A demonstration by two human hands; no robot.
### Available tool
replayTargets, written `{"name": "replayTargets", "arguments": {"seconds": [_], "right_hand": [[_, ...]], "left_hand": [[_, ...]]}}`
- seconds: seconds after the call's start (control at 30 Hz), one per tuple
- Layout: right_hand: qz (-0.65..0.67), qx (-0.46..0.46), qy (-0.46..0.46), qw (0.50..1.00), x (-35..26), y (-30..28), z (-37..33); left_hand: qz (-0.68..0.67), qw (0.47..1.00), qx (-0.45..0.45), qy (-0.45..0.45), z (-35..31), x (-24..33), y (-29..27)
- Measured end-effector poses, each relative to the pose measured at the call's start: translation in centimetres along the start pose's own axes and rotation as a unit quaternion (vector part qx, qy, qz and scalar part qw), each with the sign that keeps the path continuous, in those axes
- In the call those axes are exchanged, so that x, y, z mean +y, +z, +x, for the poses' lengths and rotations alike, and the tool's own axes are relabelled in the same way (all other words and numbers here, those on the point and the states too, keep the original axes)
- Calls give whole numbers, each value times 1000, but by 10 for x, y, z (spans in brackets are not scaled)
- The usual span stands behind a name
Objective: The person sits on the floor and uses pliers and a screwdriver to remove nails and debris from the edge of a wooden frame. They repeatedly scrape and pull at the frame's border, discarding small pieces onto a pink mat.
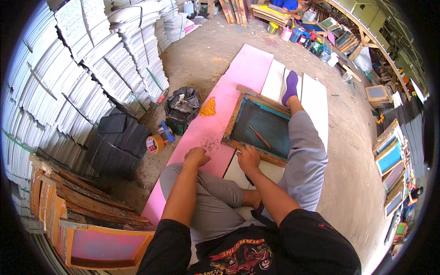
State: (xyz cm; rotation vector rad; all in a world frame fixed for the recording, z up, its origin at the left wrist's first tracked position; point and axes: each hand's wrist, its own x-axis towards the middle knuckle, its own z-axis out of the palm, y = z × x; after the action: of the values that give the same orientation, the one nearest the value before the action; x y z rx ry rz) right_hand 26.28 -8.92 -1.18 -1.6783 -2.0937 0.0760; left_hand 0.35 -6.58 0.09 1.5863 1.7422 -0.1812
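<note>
A wooden screen-printing frame [232, 120] with dark mesh lies before me, one corner over a pink sheet [215, 103]. On its mesh rests a slim tool [260, 136] with a reddish handle and a pointed end. My right hand [248, 158] holds the near wooden edge, its fingers bent over it. To the left, my left hand [197, 157] hovers low over or rests on the pink sheet, fingers curled in; whatever may be in them is hidden. Dark crumbs [211, 145] are scattered on the sheet right beside it. My outstretched foot in a purple sock [291, 86] is beyond the frame's far right corner.
Left of the sheet stand a black bag [182, 106] of scraps and tape rolls [155, 144]; an orange cloth [208, 107] lies nearby. Tall stacks of white sheets [91, 50] and more wooden frames [105, 245] line the left. Containers [298, 35] and another person [289, 5] are far off.
</note>
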Motion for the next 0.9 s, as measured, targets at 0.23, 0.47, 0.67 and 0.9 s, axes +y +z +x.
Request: {"name": "replayTargets", "arguments": {"seconds": [0.23, 0.47, 0.67, 0.9], "right_hand": [[8, 37, -23, 999, 8, 33, 25], [-40, 102, -90, 990, 11, 57, 33], [9, 111, -140, 984, 9, 60, 39], [160, 42, -220, 961, -5, 71, 30]], "left_hand": [[-95, 993, 47, 51, 2, 14, -3], [-177, 965, 189, 39, 25, 1, 12], [-169, 957, 219, -82, 9, -14, 6], [41, 992, -69, -93, 0, -10, -28]]}}
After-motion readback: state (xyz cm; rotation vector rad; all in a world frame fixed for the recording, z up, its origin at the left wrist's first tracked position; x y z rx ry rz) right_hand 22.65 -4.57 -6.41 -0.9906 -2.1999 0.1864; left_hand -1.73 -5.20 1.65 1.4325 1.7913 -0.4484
